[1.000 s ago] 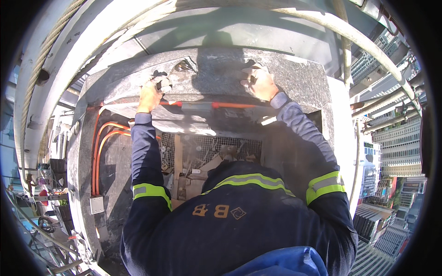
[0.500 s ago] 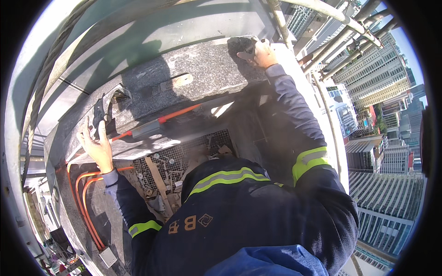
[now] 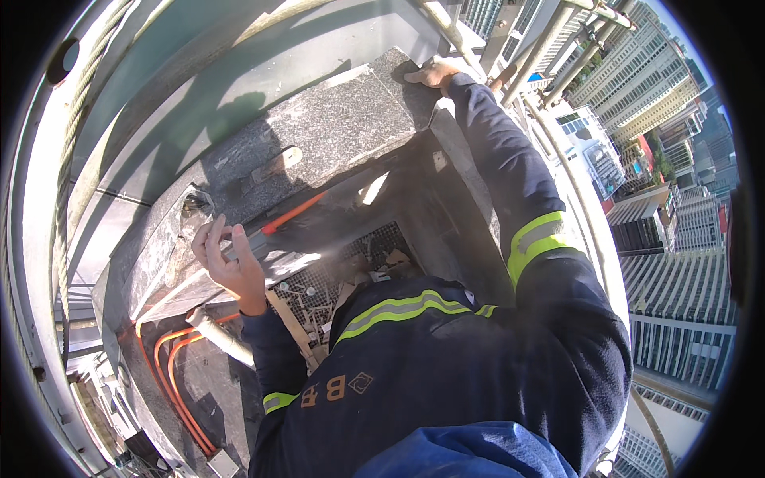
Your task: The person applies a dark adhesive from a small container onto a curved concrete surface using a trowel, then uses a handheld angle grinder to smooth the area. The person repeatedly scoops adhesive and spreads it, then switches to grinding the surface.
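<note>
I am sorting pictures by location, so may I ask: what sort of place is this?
Probably an outdoor work site high on a city building: metal poles that look like scaffolding stand close by, orange tubes run exposed, and high-rises show at right.

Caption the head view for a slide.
Left hand open by a speckled grey ledge, right hand at its right end, city buildings beyond.

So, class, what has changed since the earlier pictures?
The view has turned. The right hand has moved rightward along the stone slab to its end corner; the left hand has drawn back toward the person, fingers part-curled. No object was visibly grasped or released. The hole in the slab and the orange conduit look unchanged.
</note>
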`<state>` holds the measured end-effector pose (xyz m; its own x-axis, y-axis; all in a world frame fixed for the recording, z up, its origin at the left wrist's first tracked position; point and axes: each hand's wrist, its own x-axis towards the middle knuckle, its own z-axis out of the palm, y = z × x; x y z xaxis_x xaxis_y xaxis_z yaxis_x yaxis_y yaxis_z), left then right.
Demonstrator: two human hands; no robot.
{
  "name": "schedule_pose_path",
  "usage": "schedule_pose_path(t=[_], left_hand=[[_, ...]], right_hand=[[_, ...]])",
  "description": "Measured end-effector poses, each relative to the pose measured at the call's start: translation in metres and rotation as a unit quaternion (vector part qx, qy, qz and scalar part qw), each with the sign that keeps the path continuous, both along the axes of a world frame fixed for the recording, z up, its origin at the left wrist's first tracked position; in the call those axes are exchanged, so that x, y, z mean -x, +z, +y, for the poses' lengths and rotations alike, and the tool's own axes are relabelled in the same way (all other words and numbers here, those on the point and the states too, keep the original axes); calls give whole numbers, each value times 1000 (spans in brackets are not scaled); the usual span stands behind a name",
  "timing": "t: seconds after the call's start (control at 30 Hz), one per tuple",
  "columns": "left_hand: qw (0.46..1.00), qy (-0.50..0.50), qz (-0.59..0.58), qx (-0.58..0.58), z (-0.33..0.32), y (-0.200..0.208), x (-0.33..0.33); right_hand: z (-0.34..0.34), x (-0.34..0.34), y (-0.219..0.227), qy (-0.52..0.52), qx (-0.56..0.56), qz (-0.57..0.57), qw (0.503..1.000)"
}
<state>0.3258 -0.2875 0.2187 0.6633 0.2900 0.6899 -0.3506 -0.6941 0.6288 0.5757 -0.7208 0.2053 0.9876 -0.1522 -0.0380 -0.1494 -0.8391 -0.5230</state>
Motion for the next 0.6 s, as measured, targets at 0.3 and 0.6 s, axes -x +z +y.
schedule_pose_path(t=[0.3,0.6], left_hand=[[991,-113,38,-60,-55,13,24],[940,-318,-22,-119,-161,40,1]], right_hand=[[-30,40,1,-11,-168,9,986],[-38,205,77,51,-693,-33,718]])
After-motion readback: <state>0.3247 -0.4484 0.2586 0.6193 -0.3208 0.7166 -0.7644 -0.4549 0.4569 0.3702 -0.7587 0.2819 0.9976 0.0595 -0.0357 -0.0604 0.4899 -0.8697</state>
